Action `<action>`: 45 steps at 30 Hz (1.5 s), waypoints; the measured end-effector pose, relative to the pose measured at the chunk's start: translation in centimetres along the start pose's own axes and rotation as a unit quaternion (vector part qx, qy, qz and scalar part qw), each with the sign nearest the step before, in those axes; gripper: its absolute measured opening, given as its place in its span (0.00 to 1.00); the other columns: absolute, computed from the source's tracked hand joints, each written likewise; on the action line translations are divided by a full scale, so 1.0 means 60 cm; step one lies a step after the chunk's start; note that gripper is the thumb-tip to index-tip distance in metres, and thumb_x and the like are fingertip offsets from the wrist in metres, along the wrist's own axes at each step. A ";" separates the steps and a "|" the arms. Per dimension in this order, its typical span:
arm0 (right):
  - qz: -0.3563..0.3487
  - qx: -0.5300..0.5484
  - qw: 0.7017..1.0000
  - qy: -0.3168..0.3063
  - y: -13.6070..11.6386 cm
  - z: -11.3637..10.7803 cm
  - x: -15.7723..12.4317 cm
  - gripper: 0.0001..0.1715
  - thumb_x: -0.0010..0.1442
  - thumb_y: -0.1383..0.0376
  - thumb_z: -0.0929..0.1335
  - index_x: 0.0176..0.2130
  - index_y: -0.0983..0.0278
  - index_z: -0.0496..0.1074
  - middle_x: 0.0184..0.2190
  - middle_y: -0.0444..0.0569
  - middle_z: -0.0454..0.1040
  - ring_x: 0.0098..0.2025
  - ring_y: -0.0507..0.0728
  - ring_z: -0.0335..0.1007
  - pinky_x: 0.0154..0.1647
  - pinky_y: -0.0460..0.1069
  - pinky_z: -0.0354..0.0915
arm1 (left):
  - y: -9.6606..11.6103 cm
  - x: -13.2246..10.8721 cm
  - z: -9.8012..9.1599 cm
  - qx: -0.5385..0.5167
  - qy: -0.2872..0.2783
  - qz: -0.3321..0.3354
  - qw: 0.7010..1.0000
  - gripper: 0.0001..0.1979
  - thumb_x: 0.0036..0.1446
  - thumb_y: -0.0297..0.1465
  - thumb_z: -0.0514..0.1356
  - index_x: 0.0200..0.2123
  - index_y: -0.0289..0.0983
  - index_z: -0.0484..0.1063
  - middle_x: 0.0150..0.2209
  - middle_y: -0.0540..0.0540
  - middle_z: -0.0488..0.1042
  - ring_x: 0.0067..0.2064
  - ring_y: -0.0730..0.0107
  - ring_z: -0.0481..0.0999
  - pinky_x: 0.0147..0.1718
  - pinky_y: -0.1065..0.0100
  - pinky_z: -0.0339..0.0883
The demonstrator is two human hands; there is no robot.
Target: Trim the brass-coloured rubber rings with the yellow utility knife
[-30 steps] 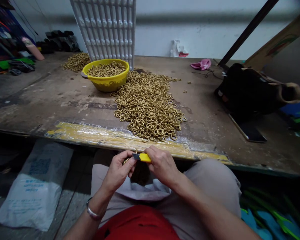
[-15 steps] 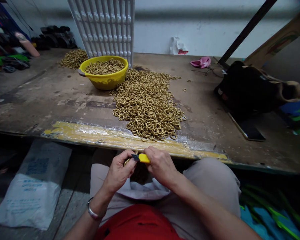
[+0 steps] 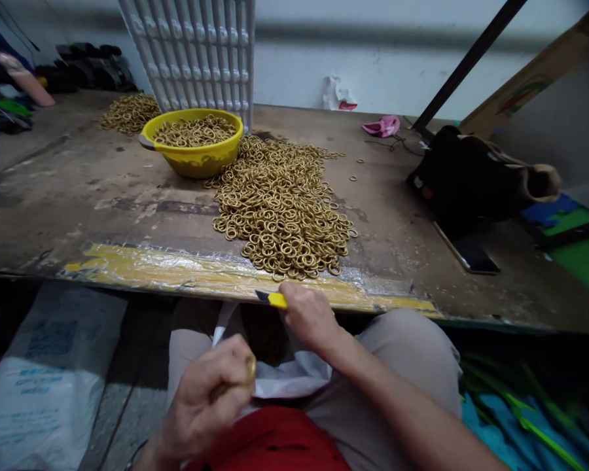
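Head camera view: I am sitting in front of a pile of golden rings (image 3: 285, 203) that is spreading over the worn table (image 3: 397, 229). My right hand (image 3: 308, 315) is hanging just on the near side of the pile, its fingers wrapping snugly around a small yellow knife (image 3: 277, 300) whose dark blade is pointing out to the left. My left hand (image 3: 209, 389) is showing blurred, nearer to my body than the pile and to its left; its fingers are curling tightly over at least one ring (image 3: 252, 367), and how many more they are hiding I cannot tell. Between the pile and my body, a white bag (image 3: 299, 376) is lying open in my lap, its dark inside too dim to read. Just left of the pile's far end, a yellow bowl (image 3: 201, 160) is holding more rings, and a smaller heap (image 3: 130, 112) is lying farther left. I judge that I am working on rings with the blade and am now between cuts, since blade and ring are standing well apart. The next move is probably calling for a firm pinch on the ring, its outside facing the blade and my fingertips clear of the edge; if the held piece is finished, it is calling for letting go.
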State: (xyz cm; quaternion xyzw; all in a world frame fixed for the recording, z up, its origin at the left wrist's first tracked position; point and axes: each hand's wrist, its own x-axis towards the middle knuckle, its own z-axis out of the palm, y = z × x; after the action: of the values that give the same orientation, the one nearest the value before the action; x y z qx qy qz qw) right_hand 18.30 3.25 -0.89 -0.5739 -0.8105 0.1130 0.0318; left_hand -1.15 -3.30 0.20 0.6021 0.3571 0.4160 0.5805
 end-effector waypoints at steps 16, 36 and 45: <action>0.034 0.194 0.978 0.073 0.030 0.000 0.050 0.07 0.55 0.68 0.64 0.25 0.65 0.66 0.24 0.45 0.67 0.26 0.51 0.61 0.27 0.46 0.53 | -0.075 0.062 0.013 -0.407 0.123 -0.191 0.885 0.13 0.56 0.35 0.59 0.41 0.32 0.69 0.33 0.42 0.73 0.23 0.74 0.69 0.12 0.79 0.55; -0.062 0.519 0.852 0.036 0.010 -0.023 -0.008 0.14 0.63 0.59 0.62 0.31 0.65 0.68 0.25 0.44 0.68 0.26 0.49 0.60 0.28 0.44 0.57 | -0.022 0.074 0.041 -0.319 0.120 -0.188 0.921 0.14 0.47 0.34 0.70 0.33 0.31 0.72 0.29 0.47 0.71 0.21 0.81 0.65 0.14 0.79 0.60; -0.106 0.087 0.989 0.062 0.018 -0.016 -0.023 0.09 0.55 0.73 0.64 0.37 0.63 0.69 0.33 0.47 0.73 0.34 0.54 0.67 0.32 0.46 0.55 | -0.035 0.068 0.026 -0.106 0.172 -0.135 0.970 0.14 0.54 0.39 0.64 0.33 0.33 0.69 0.18 0.54 0.67 0.17 0.78 0.65 0.16 0.77 0.59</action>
State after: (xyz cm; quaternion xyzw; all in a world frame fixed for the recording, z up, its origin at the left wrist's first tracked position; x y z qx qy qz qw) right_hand 19.91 2.46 -0.11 -0.4860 -0.8501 0.1437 0.1433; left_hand 2.04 -0.06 -1.51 0.4024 0.4835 0.4665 0.6218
